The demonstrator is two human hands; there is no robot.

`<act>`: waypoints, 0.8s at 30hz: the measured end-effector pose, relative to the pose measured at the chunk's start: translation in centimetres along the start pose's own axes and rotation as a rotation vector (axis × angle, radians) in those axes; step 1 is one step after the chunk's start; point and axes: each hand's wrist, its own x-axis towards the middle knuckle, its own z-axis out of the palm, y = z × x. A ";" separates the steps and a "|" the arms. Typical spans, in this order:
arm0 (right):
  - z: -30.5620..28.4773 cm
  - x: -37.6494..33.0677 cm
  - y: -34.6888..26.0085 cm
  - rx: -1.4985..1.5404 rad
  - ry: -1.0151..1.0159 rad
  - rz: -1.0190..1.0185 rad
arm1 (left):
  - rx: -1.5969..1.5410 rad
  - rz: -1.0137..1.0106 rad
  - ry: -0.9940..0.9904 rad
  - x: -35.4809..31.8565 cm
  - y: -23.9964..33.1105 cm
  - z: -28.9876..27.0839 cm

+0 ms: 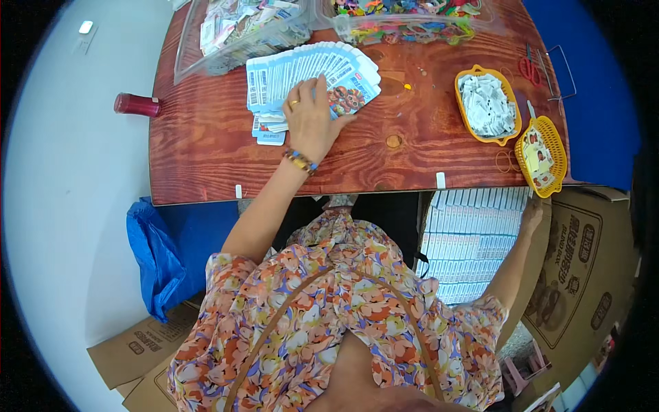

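Observation:
My left hand (pixel 309 113) lies palm down on a fan of flat light-blue printed packs (pixel 274 79), its fingers stretched out and the thumb held away to the right. A few more of the same packs stick out under the fan's near left side. Below the table's right front edge, my right hand (pixel 533 213) is at the side of an open carton, close to the yellow basket of small printed cards (pixel 537 154); its fingers are hidden. Rows of boxed white-and-blue packs (pixel 470 237) fill that carton.
Two clear plastic bins stand at the back, one with sachets (pixel 250 27), one with colourful small toys (pixel 405 31). At right are a yellow basket of white sachets (pixel 487 103) and red scissors (pixel 528 69). A red jar (pixel 137 104) lies at the left edge; a cardboard box (pixel 583 268) stands lower right.

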 end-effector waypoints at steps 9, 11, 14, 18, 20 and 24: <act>-8.2 -17.2 -19.6 0.447 0.681 -0.425 | -0.085 -0.034 0.230 0.2 -1.9 1.8; -8.3 -19.5 -24.8 0.769 0.503 -0.619 | -0.343 -0.007 0.236 -0.1 -2.9 1.9; -7.3 -23.6 -34.2 0.806 -0.181 -0.607 | -0.652 -0.139 0.129 -0.6 -1.5 -1.3; -1.5 -26.6 -43.3 1.040 -0.817 -0.602 | -1.177 -0.292 -0.063 -2.7 -0.4 -4.5; 0.2 -26.3 -45.0 0.891 -0.941 -0.672 | -1.261 -0.371 -0.143 -4.2 -1.0 -4.8; 2.6 -27.8 -45.8 0.776 -1.023 -0.761 | -0.277 0.013 0.027 -5.4 -0.1 -7.1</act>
